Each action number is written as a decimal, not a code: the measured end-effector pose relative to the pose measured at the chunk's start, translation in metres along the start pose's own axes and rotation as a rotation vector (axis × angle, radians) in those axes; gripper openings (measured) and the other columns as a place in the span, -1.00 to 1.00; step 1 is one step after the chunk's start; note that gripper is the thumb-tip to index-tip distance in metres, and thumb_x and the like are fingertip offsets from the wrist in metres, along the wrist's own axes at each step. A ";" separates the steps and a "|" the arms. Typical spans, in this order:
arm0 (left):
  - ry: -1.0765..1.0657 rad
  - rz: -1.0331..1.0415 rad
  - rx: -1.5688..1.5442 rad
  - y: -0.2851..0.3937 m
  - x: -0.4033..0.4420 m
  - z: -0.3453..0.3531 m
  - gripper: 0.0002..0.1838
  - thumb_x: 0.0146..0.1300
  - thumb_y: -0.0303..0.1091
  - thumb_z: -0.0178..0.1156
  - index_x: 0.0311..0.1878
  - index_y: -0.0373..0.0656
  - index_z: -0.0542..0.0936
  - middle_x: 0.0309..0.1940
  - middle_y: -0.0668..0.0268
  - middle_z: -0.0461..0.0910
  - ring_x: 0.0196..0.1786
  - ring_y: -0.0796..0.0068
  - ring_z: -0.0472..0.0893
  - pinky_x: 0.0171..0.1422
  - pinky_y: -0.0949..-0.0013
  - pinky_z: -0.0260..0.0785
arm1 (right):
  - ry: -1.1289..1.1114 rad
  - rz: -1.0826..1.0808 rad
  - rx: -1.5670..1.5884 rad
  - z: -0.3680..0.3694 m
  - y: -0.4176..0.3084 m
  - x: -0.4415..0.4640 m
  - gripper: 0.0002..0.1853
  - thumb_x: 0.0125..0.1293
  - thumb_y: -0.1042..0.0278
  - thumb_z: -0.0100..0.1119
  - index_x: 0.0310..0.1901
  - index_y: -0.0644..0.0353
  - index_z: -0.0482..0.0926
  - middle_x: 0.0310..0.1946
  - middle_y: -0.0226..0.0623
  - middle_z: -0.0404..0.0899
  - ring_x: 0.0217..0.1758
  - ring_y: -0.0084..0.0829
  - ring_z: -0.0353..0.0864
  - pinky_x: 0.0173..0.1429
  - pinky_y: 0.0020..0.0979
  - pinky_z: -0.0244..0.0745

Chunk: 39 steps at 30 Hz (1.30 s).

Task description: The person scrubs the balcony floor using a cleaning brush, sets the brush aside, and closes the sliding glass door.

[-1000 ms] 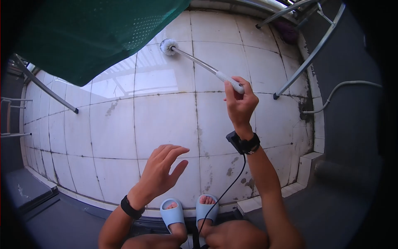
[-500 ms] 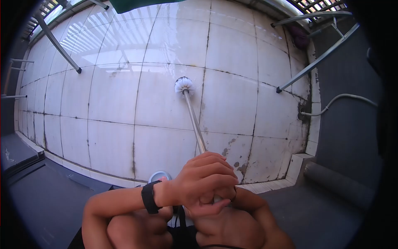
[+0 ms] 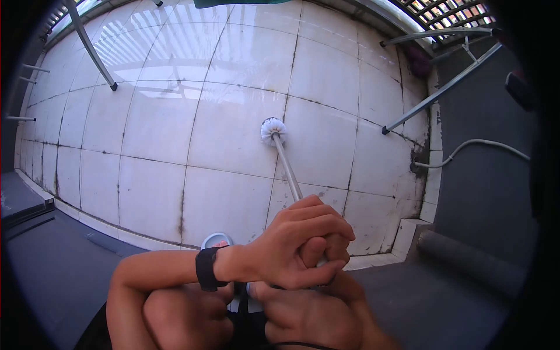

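- Tile kerb, one, white, between eight and nine o'clock: the near-left edge of the ground.
- Metal leg, one, ten o'clock, foot on the tiles: an obstacle on that side.
- Tiled floor, white, dark-grouted: widest open room between ten and twelve o'clock.
- Slipper, partly shown, between seven and eight o'clock.
- Brush, one, white round head on the tiles just toward twelve o'clock from centre, metal shaft running back to my hands toward five. Step in hand, as I judge it: scrubbing the tiles. A further stroke would call for a firm hold and the bristles kept down.
- My left hand, six o'clock, folded over the right, fingers bent; contact with the handle, cannot tell.
- My right hand, five o'clock, mostly covered, apparently curled round the handle.
- Raised tile step, four o'clock: near-right edge.
- Second leg, slanting, two o'clock, foot on the tiles: narrows that side.
- Hose, pale, three o'clock, well apart from the bristles.
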State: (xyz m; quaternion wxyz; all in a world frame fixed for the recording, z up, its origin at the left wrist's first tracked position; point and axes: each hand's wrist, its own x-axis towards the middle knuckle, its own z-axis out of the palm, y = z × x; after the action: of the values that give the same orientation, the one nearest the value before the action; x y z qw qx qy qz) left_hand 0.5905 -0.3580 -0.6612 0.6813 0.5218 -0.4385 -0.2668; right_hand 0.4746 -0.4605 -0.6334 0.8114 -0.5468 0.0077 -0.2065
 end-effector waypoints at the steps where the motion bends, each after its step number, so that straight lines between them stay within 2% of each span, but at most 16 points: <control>1: 0.015 0.029 -0.014 -0.006 -0.005 0.004 -0.70 0.00 -0.33 0.37 -0.15 -0.13 0.63 -0.26 0.29 0.64 -0.21 0.24 0.53 -0.08 0.30 0.40 | 0.024 0.035 0.025 0.000 -0.003 -0.002 -0.83 0.24 0.38 0.27 -0.32 0.17 0.43 -0.38 -0.27 0.49 -0.36 -0.35 0.52 -0.20 -0.31 0.44; 8: -0.016 0.088 0.095 -0.082 -0.003 -0.012 -0.70 0.00 -0.28 0.43 -0.19 -0.13 0.64 -0.20 0.27 0.70 -0.11 0.32 0.62 0.04 0.30 0.41 | 0.214 0.189 0.233 0.013 -0.029 -0.016 -0.83 0.25 0.35 0.25 -0.34 0.17 0.44 -0.41 -0.29 0.48 -0.39 -0.37 0.50 -0.24 -0.33 0.41; 10: 0.027 0.077 0.085 -0.072 0.000 -0.011 -0.71 0.00 -0.26 0.43 -0.20 -0.12 0.63 -0.20 0.27 0.70 -0.11 0.33 0.62 0.05 0.30 0.40 | 0.254 0.224 0.313 0.017 -0.032 -0.016 -0.83 0.26 0.34 0.24 -0.34 0.17 0.45 -0.42 -0.30 0.48 -0.40 -0.37 0.50 -0.25 -0.34 0.40; 13: 0.006 0.033 0.028 -0.017 -0.002 0.005 -0.71 0.04 -0.23 0.43 -0.20 -0.11 0.64 -0.17 0.29 0.70 -0.10 0.33 0.61 0.04 0.32 0.39 | 0.320 0.301 0.446 0.022 -0.033 -0.016 -0.83 0.26 0.32 0.24 -0.34 0.17 0.45 -0.43 -0.31 0.48 -0.41 -0.38 0.49 -0.27 -0.35 0.39; 18: -0.034 0.059 0.099 -0.063 0.002 -0.006 -0.67 0.00 -0.23 0.46 -0.20 -0.15 0.63 -0.20 0.27 0.67 -0.08 0.28 0.61 0.09 0.28 0.40 | 0.468 0.453 0.642 0.029 -0.041 -0.029 -0.83 0.27 0.30 0.23 -0.35 0.16 0.46 -0.45 -0.33 0.47 -0.43 -0.40 0.48 -0.30 -0.37 0.37; 20: 0.005 0.097 0.086 -0.081 0.011 -0.017 -0.71 0.02 -0.26 0.42 -0.21 -0.12 0.59 -0.26 0.28 0.62 -0.16 0.22 0.55 0.00 0.27 0.37 | 0.511 0.503 0.715 0.031 -0.048 -0.032 -0.82 0.28 0.29 0.22 -0.35 0.16 0.46 -0.46 -0.34 0.47 -0.44 -0.41 0.48 -0.31 -0.38 0.36; 24: 0.091 0.076 0.032 -0.044 0.001 0.001 -0.69 0.02 -0.26 0.43 -0.19 -0.13 0.58 -0.25 0.29 0.63 -0.15 0.23 0.56 0.02 0.28 0.38 | 0.586 0.606 0.885 0.036 -0.053 -0.032 -0.82 0.28 0.27 0.21 -0.36 0.16 0.47 -0.47 -0.35 0.47 -0.46 -0.42 0.47 -0.34 -0.39 0.34; 26: 0.014 0.041 -0.010 -0.035 -0.005 0.003 -0.66 0.05 -0.24 0.46 -0.17 -0.17 0.60 -0.14 0.18 0.66 0.00 0.24 0.62 0.14 0.25 0.42 | 0.629 0.661 0.967 0.039 -0.052 -0.031 -0.81 0.29 0.26 0.21 -0.36 0.16 0.47 -0.48 -0.36 0.46 -0.47 -0.42 0.46 -0.35 -0.40 0.33; 29: 0.026 0.060 0.059 -0.074 -0.012 -0.001 -0.55 0.03 -0.19 0.50 -0.09 -0.19 0.56 -0.05 0.15 0.62 0.00 0.22 0.61 0.18 0.22 0.41 | 0.711 0.751 1.060 0.043 -0.058 -0.037 -0.81 0.29 0.24 0.20 -0.37 0.16 0.48 -0.49 -0.37 0.46 -0.49 -0.43 0.46 -0.37 -0.41 0.32; 31: 0.079 0.046 0.281 -0.078 -0.013 -0.009 -0.40 -0.02 -0.15 0.54 0.03 -0.21 0.51 0.03 0.13 0.57 0.05 0.21 0.59 0.21 0.20 0.40 | 0.762 0.803 1.114 0.045 -0.065 -0.041 -0.80 0.30 0.23 0.19 -0.37 0.15 0.48 -0.50 -0.38 0.46 -0.50 -0.44 0.45 -0.38 -0.42 0.31; 32: 0.085 0.051 0.279 -0.071 -0.012 -0.007 -0.40 -0.02 -0.15 0.54 0.03 -0.21 0.51 0.03 0.13 0.57 0.05 0.21 0.59 0.21 0.20 0.40 | 0.781 0.826 1.145 0.045 -0.068 -0.041 -0.80 0.30 0.23 0.19 -0.37 0.15 0.48 -0.51 -0.38 0.46 -0.50 -0.44 0.45 -0.39 -0.42 0.31; 34: 0.135 -0.104 0.040 -0.057 -0.016 -0.002 -0.23 -0.07 -0.11 0.53 0.18 -0.21 0.42 0.04 0.06 0.51 0.12 0.06 0.51 0.22 0.22 0.38 | 0.826 0.867 1.219 0.047 -0.072 -0.043 -0.79 0.30 0.22 0.19 -0.38 0.15 0.49 -0.51 -0.39 0.45 -0.51 -0.45 0.44 -0.40 -0.43 0.30; 35: 0.184 0.035 0.118 -0.055 -0.019 0.004 -0.14 -0.09 -0.03 0.53 0.26 -0.18 0.38 0.11 0.02 0.47 0.22 0.03 0.48 0.33 0.06 0.29 | 0.847 0.885 1.261 0.049 -0.073 -0.044 -0.79 0.30 0.21 0.18 -0.38 0.15 0.49 -0.52 -0.39 0.45 -0.51 -0.45 0.44 -0.41 -0.44 0.30; 36: 0.180 0.037 0.121 -0.049 -0.023 0.006 -0.14 -0.09 -0.03 0.53 0.26 -0.18 0.38 0.11 0.02 0.47 0.22 0.03 0.48 0.33 0.06 0.29 | 0.867 0.903 1.303 0.050 -0.074 -0.044 -0.79 0.30 0.21 0.18 -0.38 0.15 0.49 -0.52 -0.40 0.45 -0.52 -0.46 0.44 -0.41 -0.44 0.29; 38: 0.273 0.272 0.270 -0.037 -0.030 0.009 -0.12 -0.10 0.04 0.51 0.28 -0.14 0.39 0.15 0.04 0.46 0.29 0.03 0.45 0.42 -0.18 0.13 | 0.909 0.946 1.384 0.051 -0.075 -0.046 -0.78 0.31 0.19 0.18 -0.38 0.15 0.49 -0.53 -0.40 0.45 -0.53 -0.46 0.44 -0.42 -0.45 0.28; 39: 0.326 0.343 0.181 -0.037 -0.030 0.014 -0.20 -0.11 0.11 0.48 0.19 -0.08 0.49 0.11 0.11 0.50 0.30 0.09 0.46 0.45 -0.30 -0.05 | 0.927 0.975 1.425 0.051 -0.074 -0.046 -0.78 0.31 0.19 0.18 -0.38 0.15 0.50 -0.53 -0.41 0.45 -0.53 -0.46 0.43 -0.43 -0.45 0.28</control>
State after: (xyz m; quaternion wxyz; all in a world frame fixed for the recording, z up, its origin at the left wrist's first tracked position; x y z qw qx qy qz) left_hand 0.5680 -0.3517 -0.7048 0.7287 0.5347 -0.4274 -0.0192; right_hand 0.4207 -0.4229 -0.5565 0.8645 0.2695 0.4243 0.0006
